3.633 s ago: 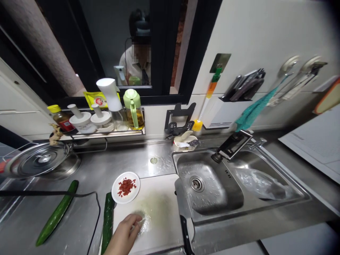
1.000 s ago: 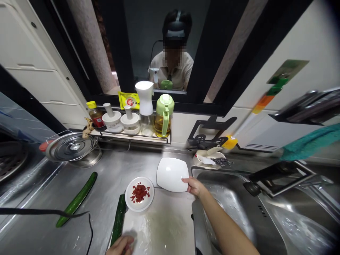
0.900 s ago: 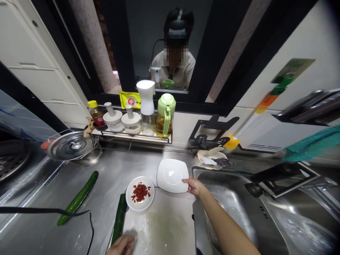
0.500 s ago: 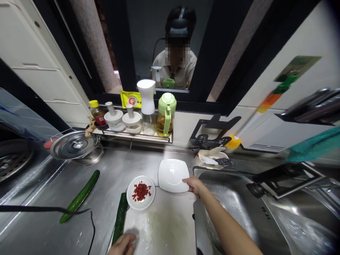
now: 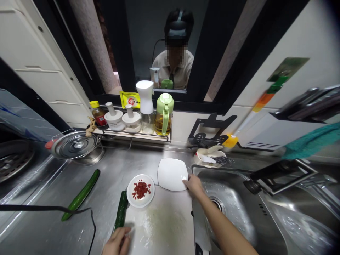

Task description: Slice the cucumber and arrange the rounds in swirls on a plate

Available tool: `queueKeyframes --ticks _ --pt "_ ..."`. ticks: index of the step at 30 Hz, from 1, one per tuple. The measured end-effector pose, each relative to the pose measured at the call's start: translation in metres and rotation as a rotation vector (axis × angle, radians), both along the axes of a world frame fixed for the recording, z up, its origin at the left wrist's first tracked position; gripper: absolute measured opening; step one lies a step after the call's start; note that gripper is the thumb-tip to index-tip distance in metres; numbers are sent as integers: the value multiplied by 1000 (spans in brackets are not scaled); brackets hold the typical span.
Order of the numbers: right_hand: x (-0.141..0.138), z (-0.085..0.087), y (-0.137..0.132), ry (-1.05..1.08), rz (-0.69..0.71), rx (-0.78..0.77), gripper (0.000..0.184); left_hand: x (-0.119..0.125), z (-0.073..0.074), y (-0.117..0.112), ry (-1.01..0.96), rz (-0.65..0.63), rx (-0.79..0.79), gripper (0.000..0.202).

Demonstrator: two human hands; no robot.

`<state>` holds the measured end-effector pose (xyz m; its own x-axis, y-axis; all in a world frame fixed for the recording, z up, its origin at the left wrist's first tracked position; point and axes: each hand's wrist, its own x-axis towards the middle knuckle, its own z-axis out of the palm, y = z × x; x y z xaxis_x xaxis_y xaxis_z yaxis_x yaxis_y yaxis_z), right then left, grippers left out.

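My right hand (image 5: 194,185) grips the right edge of a square white plate (image 5: 171,173), thumb on top of the rim. The plate is at the far end of a wet white cutting board (image 5: 164,223). My left hand (image 5: 117,241) is at the board's near left, fingers curled together beside a cut cucumber (image 5: 121,211). Something pale shows at its fingertips, too small to name. A round white dish (image 5: 131,201) of small red dried berries (image 5: 140,189) sits between the cucumber and the plate. Further left, a whole cucumber (image 5: 81,195) lies on the steel counter.
A steel sink (image 5: 233,212) is on the right. Behind the counter, a shelf (image 5: 132,135) carries jars, a white-topped bottle and a green oil jug (image 5: 164,115). A lidded steel pot (image 5: 78,145) stands back left. A black cable (image 5: 91,226) crosses the left foreground.
My left hand has moved slightly left and up, against the near end of the cut cucumber. My right hand still holds the plate, which has barely shifted. The view has turned a little.
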<state>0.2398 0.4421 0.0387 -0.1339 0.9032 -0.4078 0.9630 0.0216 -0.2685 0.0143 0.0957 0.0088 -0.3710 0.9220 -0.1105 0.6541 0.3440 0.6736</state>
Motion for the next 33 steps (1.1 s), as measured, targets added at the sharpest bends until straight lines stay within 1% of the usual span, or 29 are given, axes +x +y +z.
queueKeyframes --ticks 2,3,5,6,7,9,11,12,14,16,19,21,23,25,27,29,30,33 --pt "10 10 -21 -7 3 60 28 -5 -3 2 81 158 -14 29" --pt "17 15 -36 -4 16 79 27 -7 -4 5 134 241 -16 32" --pt "33 21 -73 9 51 95 26 -9 -2 14 251 365 -26 38" --pt "42 21 -94 8 64 97 25 -9 -1 19 304 399 -44 42" --pt "51 19 -116 4 81 94 25 -8 1 25 347 422 -79 46" --pt "68 10 -156 -60 105 58 27 -5 5 36 397 453 -159 51" --pt "81 -4 -188 -119 123 72 32 -2 6 43 398 470 -227 52" --pt "86 -11 -199 -110 151 69 34 -1 6 45 386 475 -252 52" --pt "91 -22 -213 -133 128 33 36 1 3 47 351 480 -281 50" --pt "91 -28 -219 -161 100 8 38 2 1 47 316 476 -290 46" --pt "89 -30 -221 -129 85 1 41 1 -1 43 297 475 -310 44" --pt "88 -31 -222 -89 71 25 41 -1 0 38 302 492 -331 44" --pt "90 -34 -224 -61 34 61 41 -2 3 29 306 504 -314 45" --pt "96 -40 -227 -16 0 114 41 0 7 20 294 469 -234 45" --pt "106 -43 -229 68 -16 195 41 9 14 14 258 364 -124 44" --pt "117 -43 -229 178 -17 268 39 25 22 13 193 197 -42 43" --pt "121 -40 -229 235 -11 287 39 35 27 16 149 87 -20 42" --pt "126 -27 -230 372 9 286 37 69 39 31 47 -198 -11 43"
